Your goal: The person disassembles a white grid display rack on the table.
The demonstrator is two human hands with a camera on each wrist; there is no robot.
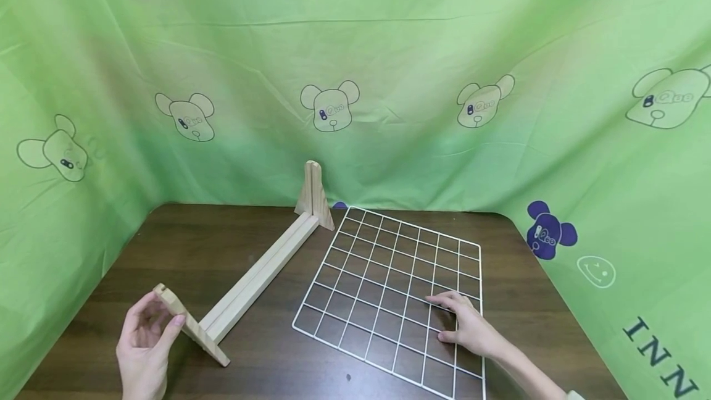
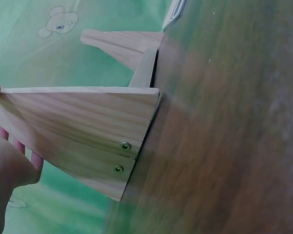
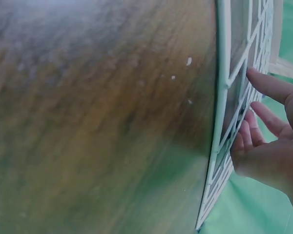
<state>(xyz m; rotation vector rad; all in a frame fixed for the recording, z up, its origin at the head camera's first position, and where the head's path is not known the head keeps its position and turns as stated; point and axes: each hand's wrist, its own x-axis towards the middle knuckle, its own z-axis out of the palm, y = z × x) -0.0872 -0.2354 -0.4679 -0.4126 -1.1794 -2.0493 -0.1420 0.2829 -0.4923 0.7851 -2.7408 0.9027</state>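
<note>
A pale wooden stand [image 1: 261,273] has a grooved crossbar joining two upright, tapered end pieces. My left hand [image 1: 141,344] holds the near end piece [image 2: 88,124] by its narrow top, thumb on one side and fingers on the other. Two bolts [image 2: 125,146] show on that piece's outer face in the left wrist view. To the right lies a white wire grid panel [image 1: 380,307], flat on the table. My right hand [image 1: 466,326] is over its right part, fingers loosely bent and spread from the thumb, fingertips right at the wires.
Both things are on a dark brown wooden table [image 1: 266,363]. The far end piece [image 1: 314,196] stands close to the table's back edge. Green fabric [image 1: 389,36] printed with bear heads hangs behind and along both sides.
</note>
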